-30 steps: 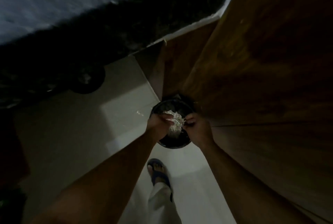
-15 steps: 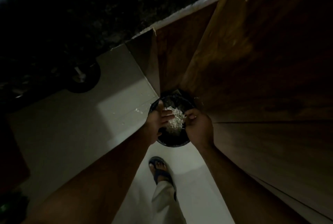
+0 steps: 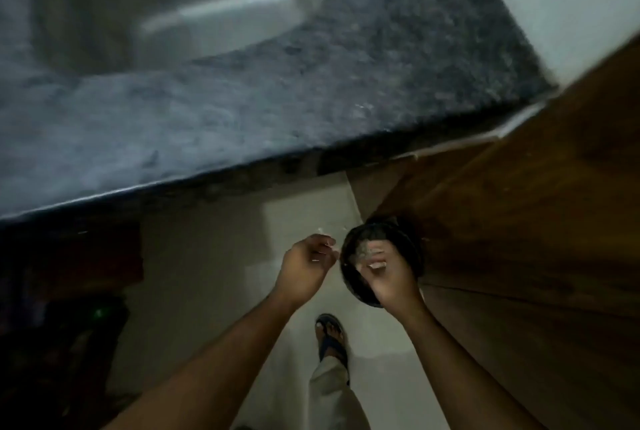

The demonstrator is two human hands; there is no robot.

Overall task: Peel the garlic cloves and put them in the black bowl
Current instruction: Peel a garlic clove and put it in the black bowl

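Black bowl (image 3: 349, 286) gripped by right hand (image 3: 389, 279); left hand (image 3: 306, 261) curled beside it.

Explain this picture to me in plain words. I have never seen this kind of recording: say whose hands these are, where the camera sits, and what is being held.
There is no machine here. A camera worn on a person's head looks down at their own two bare arms.

The right hand grips a black bowl, held in the air over the pale floor beside a wooden cabinet. The left hand is loosely curled beside the bowl; whether it pinches anything is too blurred to tell.

Above is a dark speckled countertop with a sink. Below, a sandalled foot shows.
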